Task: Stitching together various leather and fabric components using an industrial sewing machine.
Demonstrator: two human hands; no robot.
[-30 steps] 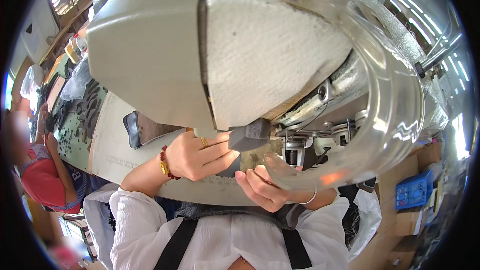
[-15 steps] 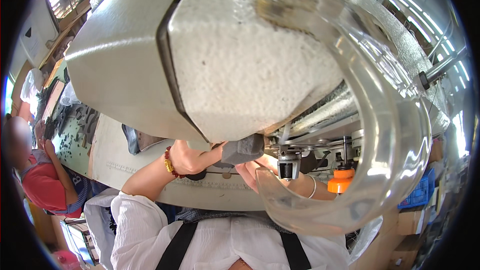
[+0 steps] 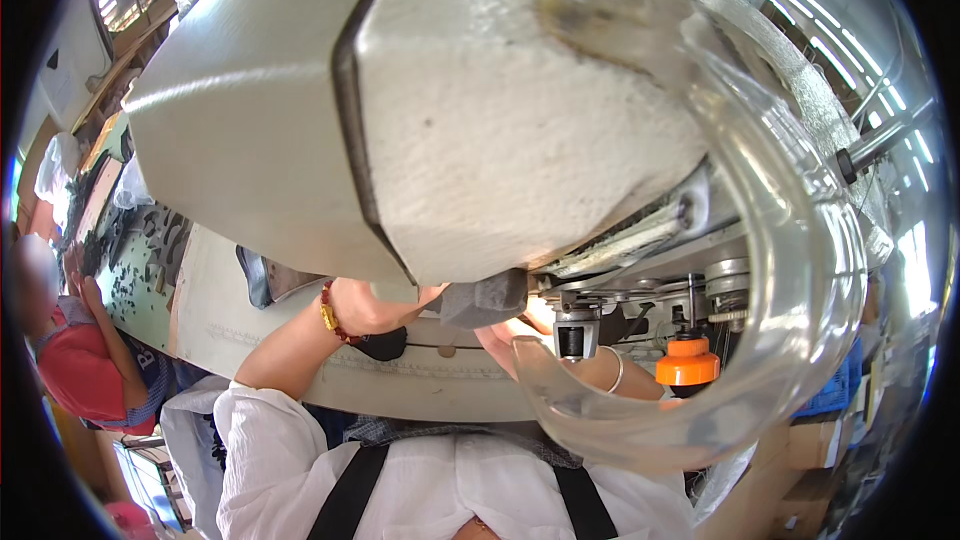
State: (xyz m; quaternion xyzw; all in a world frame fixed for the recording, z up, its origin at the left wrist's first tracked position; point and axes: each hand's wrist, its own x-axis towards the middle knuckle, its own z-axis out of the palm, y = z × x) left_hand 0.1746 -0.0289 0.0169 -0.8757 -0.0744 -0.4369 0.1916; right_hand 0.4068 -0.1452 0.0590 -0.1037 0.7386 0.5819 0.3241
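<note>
A soft-looking dark grey piece (image 3: 487, 301), perhaps fabric, sits at the lower edge of a large off-white sewing machine head (image 3: 510, 130). My left hand (image 3: 372, 306) reaches in from the left, fingers closed at the near end of this piece; the machine head hides part of them. From the other side my right hand (image 3: 500, 342) meets its underside with closed fingers, partly behind a curved clear guard (image 3: 790, 310). Beside the right wrist are a metal machine foot (image 3: 576, 336) and an orange knob (image 3: 688, 364). The contact point itself is hidden.
A pale worktable (image 3: 225, 285) with a ruler strip lies below. A dark folded piece (image 3: 268, 278) rests on it, left of the machine. Another person in red (image 3: 85, 370) is at a green table (image 3: 135, 275) strewn with dark pieces. A blue crate (image 3: 835, 385) stands right.
My left hand has shifted slightly left and turned, showing less of its fingers. My right fingers have changed little. The machine looks slightly shifted in view; the grey piece stays almost in place.
</note>
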